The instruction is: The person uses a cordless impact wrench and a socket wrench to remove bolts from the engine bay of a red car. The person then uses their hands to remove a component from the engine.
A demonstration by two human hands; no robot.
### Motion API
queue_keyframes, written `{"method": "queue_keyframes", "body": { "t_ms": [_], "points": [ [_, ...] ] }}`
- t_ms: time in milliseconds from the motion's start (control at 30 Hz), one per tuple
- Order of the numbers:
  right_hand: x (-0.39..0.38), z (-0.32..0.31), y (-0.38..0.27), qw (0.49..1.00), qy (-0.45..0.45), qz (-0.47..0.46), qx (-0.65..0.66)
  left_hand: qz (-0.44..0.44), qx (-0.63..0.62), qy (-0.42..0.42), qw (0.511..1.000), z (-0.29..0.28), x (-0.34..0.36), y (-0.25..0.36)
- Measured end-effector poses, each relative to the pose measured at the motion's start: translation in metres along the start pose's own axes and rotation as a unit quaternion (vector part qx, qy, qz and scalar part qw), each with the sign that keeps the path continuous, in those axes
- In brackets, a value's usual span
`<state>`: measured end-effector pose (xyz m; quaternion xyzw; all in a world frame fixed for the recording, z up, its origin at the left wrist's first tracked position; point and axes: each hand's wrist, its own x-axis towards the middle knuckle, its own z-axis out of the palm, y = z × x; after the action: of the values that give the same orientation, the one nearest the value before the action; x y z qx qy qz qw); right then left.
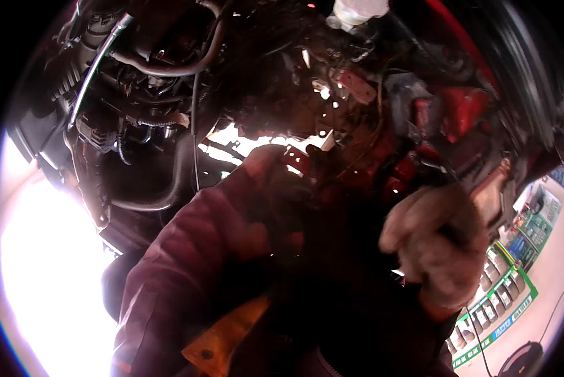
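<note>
My left arm, in a maroon sleeve (194, 232), reaches up into a dark engine bay. Its cuff ends beside a small bracket with holes (298, 161), and deep shadow hides the hand and its fingers. To the right, my right hand (439, 245) is raised near red-painted metal (461, 113) at the side of the bay. Motion blurs this hand; its fingers are curled in, and whatever they may hold cannot be made out. Below my left forearm hangs an orange-yellow flap (225, 336) with a dark round spot.
Black hoses (169, 70) and a ribbed conduit (125, 147) crowd the left of the bay. A thin cable (195, 107) hangs near my left sleeve. At the top sits a whitish reservoir (359, 11). A green-edged display board (496, 308) is on the right.
</note>
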<state>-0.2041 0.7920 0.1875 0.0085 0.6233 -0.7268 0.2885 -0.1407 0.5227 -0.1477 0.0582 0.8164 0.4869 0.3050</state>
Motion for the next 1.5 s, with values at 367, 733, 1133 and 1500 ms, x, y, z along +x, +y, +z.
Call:
{"method": "queue_keyframes", "body": {
  "t_ms": [367, 733, 1133, 1500],
  "points": [
    [0.044, -0.002, 0.021, 0.949, -0.199, 0.24, 0.039, -0.282, -0.408, 0.017, 0.868, 0.039, 0.057, -0.042],
    [0.053, 0.01, 0.031, 0.937, -0.194, 0.28, 0.076, -0.193, -0.283, 0.003, 0.939, 0.033, 0.053, -0.064],
    [0.049, 0.004, 0.018, 0.944, -0.129, 0.298, 0.056, -0.282, -0.387, 0.021, 0.877, 0.04, 0.067, -0.04],
    [0.042, 0.003, 0.025, 0.958, -0.103, 0.262, 0.046, -0.176, -0.053, 0.054, 0.981, 0.016, 0.061, -0.016]
  ]
}}
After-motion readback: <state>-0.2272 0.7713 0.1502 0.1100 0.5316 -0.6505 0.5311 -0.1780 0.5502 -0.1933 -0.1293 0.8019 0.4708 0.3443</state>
